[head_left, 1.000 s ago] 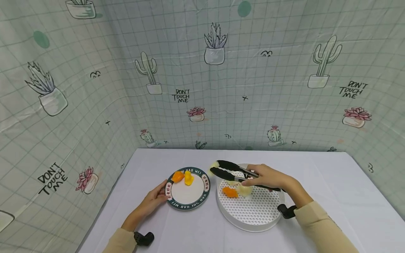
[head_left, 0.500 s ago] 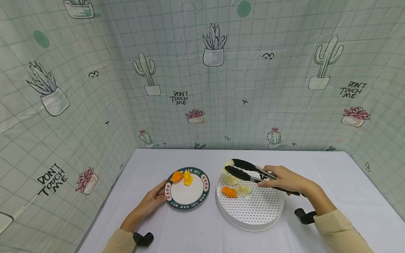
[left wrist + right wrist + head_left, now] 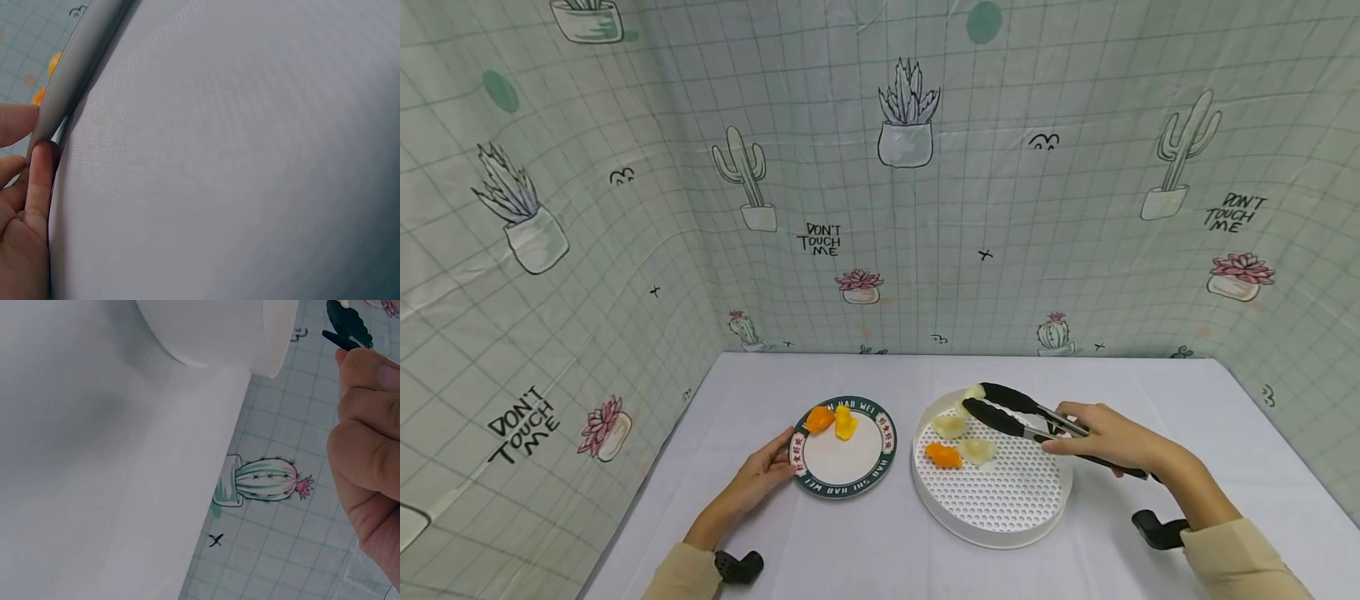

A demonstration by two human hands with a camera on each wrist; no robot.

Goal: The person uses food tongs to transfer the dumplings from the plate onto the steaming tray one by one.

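Observation:
My left hand (image 3: 758, 479) pinches the left rim of a small round plate (image 3: 850, 463) with a green patterned border. In the left wrist view the thumb lies above the plate's edge (image 3: 84, 53) and fingers below. On the plate sit an orange piece (image 3: 820, 419) and a yellow piece (image 3: 846, 423). My right hand (image 3: 1108, 435) grips black-tipped tongs (image 3: 992, 415); a pale dumpling-like piece (image 3: 972, 393) is between their tips, over the far rim of a round white perforated tray (image 3: 1000, 510). Two pale pieces (image 3: 977, 452) and an orange piece (image 3: 943, 455) lie on the tray.
A white tablecloth (image 3: 865, 550) covers the table. Behind it and at the sides hangs a grid-patterned curtain (image 3: 970, 192) with cactus drawings. A black wrist camera mount (image 3: 1159, 530) sticks out at the right sleeve, another (image 3: 739, 567) at the left.
My right hand has moved right with the tongs, carrying the pale piece from the tray's left edge to its far rim. My left hand and the plate have stayed put.

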